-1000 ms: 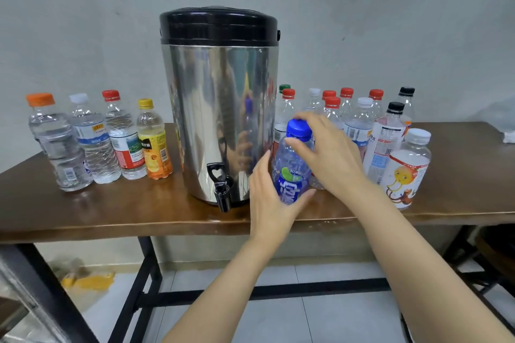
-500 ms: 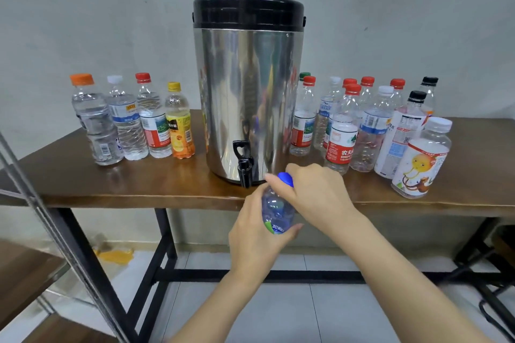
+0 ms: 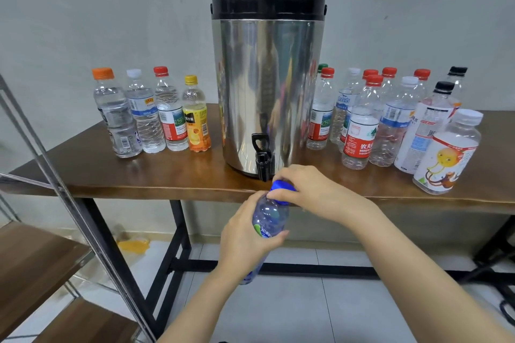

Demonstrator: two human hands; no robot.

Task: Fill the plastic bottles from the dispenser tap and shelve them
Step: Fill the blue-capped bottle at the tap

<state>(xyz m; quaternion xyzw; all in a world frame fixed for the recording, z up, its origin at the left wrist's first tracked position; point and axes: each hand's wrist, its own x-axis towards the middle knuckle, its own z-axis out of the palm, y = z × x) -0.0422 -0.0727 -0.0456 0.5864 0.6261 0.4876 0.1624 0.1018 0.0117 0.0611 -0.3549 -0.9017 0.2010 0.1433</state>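
My left hand [image 3: 245, 237] grips a clear blue-tinted plastic bottle [image 3: 269, 217] by its body, held in the air just in front of the table edge. My right hand [image 3: 312, 192] has its fingers curled round the bottle's blue cap [image 3: 282, 185]. The steel dispenser [image 3: 267, 83] with a black lid stands on the brown table [image 3: 167, 172]. Its black tap [image 3: 262, 159] is right above and behind the cap.
Several filled bottles [image 3: 150, 114] stand left of the dispenser, and several empty capped bottles [image 3: 390, 120] stand right of it. A metal-framed shelf with wooden boards [image 3: 36, 262] is at the lower left. Below the table lie black legs and a tiled floor.
Both hands brought the blue-capped bottle off the tabletop toward me and down, below the tap. The camera shifted back and left, so the shelf came into view.
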